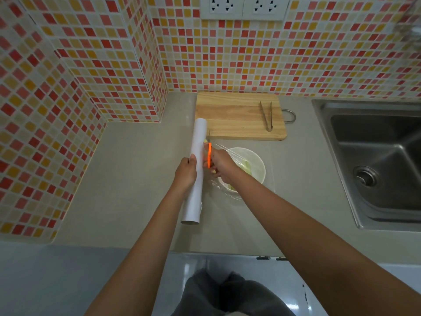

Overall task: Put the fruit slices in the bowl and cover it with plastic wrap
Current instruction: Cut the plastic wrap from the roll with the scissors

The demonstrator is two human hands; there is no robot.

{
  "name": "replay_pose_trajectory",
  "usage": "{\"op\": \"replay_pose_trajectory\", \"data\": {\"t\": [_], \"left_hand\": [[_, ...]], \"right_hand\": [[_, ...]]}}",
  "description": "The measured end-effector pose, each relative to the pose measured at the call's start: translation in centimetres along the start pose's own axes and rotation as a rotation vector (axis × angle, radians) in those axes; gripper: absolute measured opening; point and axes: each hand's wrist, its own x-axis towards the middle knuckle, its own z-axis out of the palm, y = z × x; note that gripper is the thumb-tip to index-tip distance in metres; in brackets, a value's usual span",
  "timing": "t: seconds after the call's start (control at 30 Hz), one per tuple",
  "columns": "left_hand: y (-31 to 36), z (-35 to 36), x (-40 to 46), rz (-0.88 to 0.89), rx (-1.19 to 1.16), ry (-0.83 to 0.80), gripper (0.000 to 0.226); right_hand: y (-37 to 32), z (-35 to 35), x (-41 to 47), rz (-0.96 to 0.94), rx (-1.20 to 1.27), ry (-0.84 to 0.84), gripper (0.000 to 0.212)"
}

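Grey desk [127, 174] lies bare left of the roll [197, 160], with a board [237, 115] behind and a sink [376, 156] right. Left hand [185, 172] fingers grip the roll; right hand [222, 166] fingers grip orange scissors [209, 155] at the wrap [227, 153] over the bowl [255, 166], slices [247, 166] inside.

Bowl [255, 165] on counter [136, 169], cutting board [232, 115] with tongs [267, 115] behind it, sink [376, 160] right, roll [197, 165] left.
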Motion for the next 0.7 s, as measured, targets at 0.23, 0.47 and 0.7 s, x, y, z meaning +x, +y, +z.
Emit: {"op": "replay_pose_trajectory", "data": {"t": [0.23,0.47,0.7], "left_hand": [[-0.1,0.0,0.1,0.012,0.016,-0.005,0.049],[0.0,0.0,0.0,0.039,0.012,0.008,0.049],[-0.2,-0.3,-0.1,0.045,0.007,0.012,0.049]], "right_hand": [[-0.7,-0.6,0.7,0.007,0.002,-0.058,0.044],[-1.4,-0.7,1.4,-0.009,0.009,-0.055,0.040],[-2.2,-1.0,2.1,-0.003,0.034,-0.053,0.042]]}}
